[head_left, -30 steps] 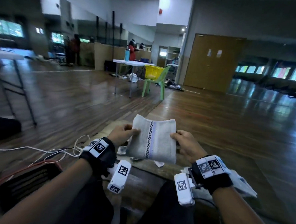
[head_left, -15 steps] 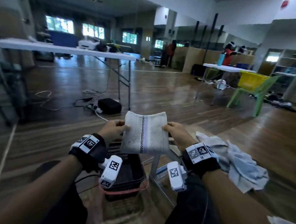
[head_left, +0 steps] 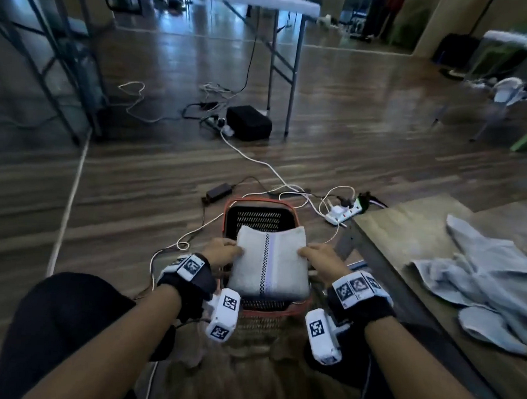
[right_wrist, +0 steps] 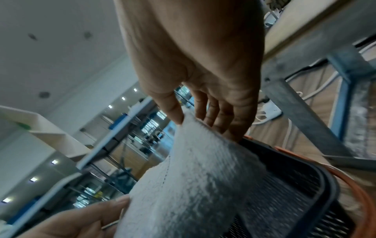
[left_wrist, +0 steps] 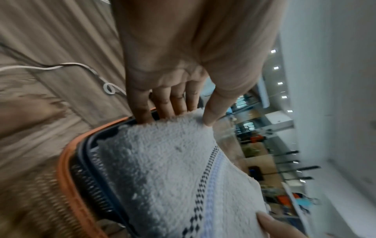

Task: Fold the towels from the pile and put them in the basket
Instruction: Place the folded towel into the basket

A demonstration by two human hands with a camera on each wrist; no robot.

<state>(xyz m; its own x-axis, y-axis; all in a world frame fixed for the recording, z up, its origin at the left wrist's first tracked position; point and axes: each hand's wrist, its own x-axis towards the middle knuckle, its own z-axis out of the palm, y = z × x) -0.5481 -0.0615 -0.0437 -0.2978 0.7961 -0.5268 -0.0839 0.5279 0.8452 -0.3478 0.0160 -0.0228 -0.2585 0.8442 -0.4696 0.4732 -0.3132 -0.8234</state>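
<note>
I hold a folded white towel (head_left: 269, 260) with a checked and lilac stripe flat over the black basket with an orange rim (head_left: 257, 202) on the floor. My left hand (head_left: 223, 252) pinches its left edge, thumb on top, fingers underneath (left_wrist: 162, 106). On the opposite edge my right hand (head_left: 320, 258) pinches it the same way (right_wrist: 199, 116). The towel (left_wrist: 173, 169) hangs just above the basket's rim (left_wrist: 67, 154); the basket's mesh wall (right_wrist: 284, 185) lies below it. A pile of pale blue towels (head_left: 489, 284) lies on the low table at right.
The low wooden table (head_left: 407, 225) stands right of the basket, its metal leg (right_wrist: 301, 116) close to my right hand. A power strip (head_left: 344, 212), cables and a black adapter (head_left: 218, 191) lie on the floor beyond the basket. A folding table (head_left: 287, 78) stands farther off.
My view has swung left and down, from the room to the basket. Both hands have carried the folded towel down from chest height to just over the basket.
</note>
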